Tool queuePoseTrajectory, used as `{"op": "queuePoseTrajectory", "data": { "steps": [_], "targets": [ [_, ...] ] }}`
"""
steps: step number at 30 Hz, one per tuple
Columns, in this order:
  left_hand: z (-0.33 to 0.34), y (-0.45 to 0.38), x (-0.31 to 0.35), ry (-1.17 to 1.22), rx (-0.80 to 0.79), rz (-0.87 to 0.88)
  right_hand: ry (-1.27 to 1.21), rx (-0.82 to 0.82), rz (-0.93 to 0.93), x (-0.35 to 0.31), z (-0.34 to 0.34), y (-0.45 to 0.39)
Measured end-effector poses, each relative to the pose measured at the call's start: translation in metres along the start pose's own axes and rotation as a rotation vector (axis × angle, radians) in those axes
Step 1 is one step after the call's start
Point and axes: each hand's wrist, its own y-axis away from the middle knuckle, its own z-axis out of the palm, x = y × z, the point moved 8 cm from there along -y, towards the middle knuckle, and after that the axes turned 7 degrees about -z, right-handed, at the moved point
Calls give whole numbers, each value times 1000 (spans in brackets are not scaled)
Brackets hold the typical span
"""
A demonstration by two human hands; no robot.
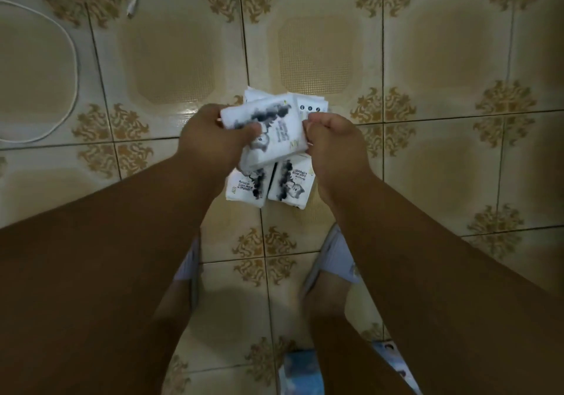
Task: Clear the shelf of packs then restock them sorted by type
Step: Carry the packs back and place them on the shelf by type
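Note:
A small pile of white tissue packs lies on the tiled floor (183,59) in front of me. My left hand (210,138) grips the top white pack (274,129), printed with a grey ink-style cat, by its left side. My right hand (332,141) is closed at that pack's right edge, fingers curled against it. Two more cat-print packs lie below, one on the left (247,188) and one on the right (291,185). Behind the held pack peeks a white pack with dark dots (311,106). No shelf is in view.
A white cable (71,59) curves across the floor at the left. My feet in pale slippers (332,257) stand just below the pile. A blue patterned pack (300,370) lies by the bottom edge, partly hidden by my right forearm.

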Motion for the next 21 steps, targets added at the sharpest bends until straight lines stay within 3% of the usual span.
{"op": "queuePoseTrajectory", "data": {
  "steps": [4, 8, 10, 11, 13, 15, 21],
  "targets": [
    [-32, -16, -2, 294, 161, -52, 36, -32, 21, -11, 15, -17],
    [-31, -73, -44, 335, 164, -134, 60, -130, 157, 10, 50, -45],
    [-28, -84, -53, 349, 143, -158, 314, -178, 244, 17, 64, -47],
    [-24, -85, -52, 365, 119, -171, 450, -244, 174, 17, 72, -52],
    [-19, -89, -54, 377, 64, -170, 285, -171, 203, 24, 79, -68],
    [-16, -94, -56, 373, 4, -141, 314, -78, 139, 26, 83, -79],
    [-26, -91, -55, 410, -120, -174, 531, -46, -29, 23, 103, -88]
  ]
}}
